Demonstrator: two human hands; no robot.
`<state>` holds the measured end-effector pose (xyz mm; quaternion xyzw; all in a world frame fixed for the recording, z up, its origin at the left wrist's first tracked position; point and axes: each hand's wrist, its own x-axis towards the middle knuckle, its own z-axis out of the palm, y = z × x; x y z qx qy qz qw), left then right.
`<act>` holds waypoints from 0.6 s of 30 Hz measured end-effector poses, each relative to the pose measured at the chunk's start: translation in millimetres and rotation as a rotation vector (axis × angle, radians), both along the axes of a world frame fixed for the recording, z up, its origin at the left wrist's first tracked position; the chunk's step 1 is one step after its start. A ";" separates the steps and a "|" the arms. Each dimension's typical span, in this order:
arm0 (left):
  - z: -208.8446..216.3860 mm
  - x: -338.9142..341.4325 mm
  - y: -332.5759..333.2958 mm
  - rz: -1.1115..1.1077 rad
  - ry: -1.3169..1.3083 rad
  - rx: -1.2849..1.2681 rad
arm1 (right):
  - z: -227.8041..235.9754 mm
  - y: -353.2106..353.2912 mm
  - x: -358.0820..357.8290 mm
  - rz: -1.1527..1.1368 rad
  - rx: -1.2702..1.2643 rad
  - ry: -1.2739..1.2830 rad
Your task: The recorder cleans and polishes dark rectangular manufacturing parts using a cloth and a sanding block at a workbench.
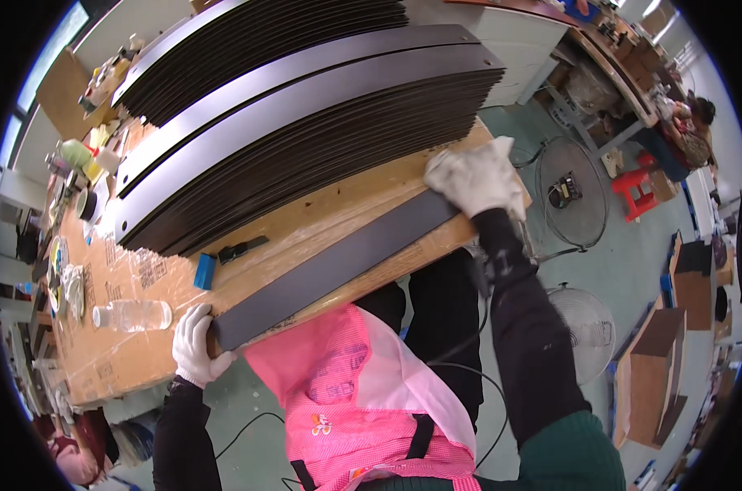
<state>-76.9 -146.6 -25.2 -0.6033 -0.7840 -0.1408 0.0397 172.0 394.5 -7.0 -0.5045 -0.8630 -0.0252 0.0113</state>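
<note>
A long, flat dark grey strip panel (338, 266) lies slantwise along the near edge of the cardboard-covered table (133, 360). My left hand (197, 348), in a white glove, holds its left end, with the thumb on the near side. At the far right end, my gloved right hand (475, 182) presses down with a bunched white cloth (500, 154) in it; glove and cloth partly blend together. Behind the panel stand big stacks of similar dark strips (322, 131). A blue block (205, 271) and a small black tool (243, 249) lie between stack and panel.
A clear plastic bottle (133, 315) lies on its side left of my left hand. Bottles (84, 155) and white gloves (73, 290) sit at the table's left. Floor fans (582, 331), a red stool (634, 195) and a seated person (686, 135) are on the right.
</note>
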 end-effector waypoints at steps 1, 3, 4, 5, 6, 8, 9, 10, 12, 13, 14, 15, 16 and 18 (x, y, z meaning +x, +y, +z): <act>1.9 -0.5 13.7 -0.019 -0.001 0.023 | -10.2 52.1 35.6 0.129 0.190 -0.094; 7.2 6.2 14.9 -0.009 0.002 0.013 | -9.5 72.6 61.4 0.017 0.099 0.306; 8.3 5.6 23.3 -0.020 -0.013 0.025 | -19.4 86.6 75.5 -0.137 0.067 0.471; 9.9 4.2 26.4 -0.035 -0.009 0.002 | -24.9 94.6 84.7 -0.160 0.076 0.485; 16.6 7.0 29.9 -0.044 0.001 0.000 | -26.2 96.5 90.1 -0.182 0.082 0.497; 29.0 15.9 34.3 0.013 -0.079 -0.082 | -32.7 94.0 101.1 -0.249 0.079 0.537; 48.2 28.1 52.5 0.007 -0.095 -0.173 | -34.9 90.0 109.5 -0.307 0.079 0.562; 48.8 34.8 53.8 0.008 -0.086 -0.171 | -36.7 85.2 114.4 -0.306 0.079 0.572; 38.7 41.0 54.7 0.098 0.121 -0.218 | -42.7 73.4 131.3 -0.356 0.015 0.617; 32.9 41.9 57.0 0.130 0.087 -0.200 | -52.4 74.8 149.8 -0.389 0.004 0.645; 29.2 42.9 61.2 0.112 0.088 -0.183 | -65.7 82.7 178.1 -0.423 -0.030 0.634; 27.7 44.5 57.2 0.120 0.101 -0.194 | -77.7 81.0 198.3 -0.404 -0.154 0.653; 30.5 48.6 39.5 0.163 0.124 -0.229 | -78.2 51.1 189.6 -0.393 -0.291 0.518; 14.3 64.8 92.2 0.028 -0.029 -0.096 | -144.8 59.9 350.0 -0.051 -0.124 0.966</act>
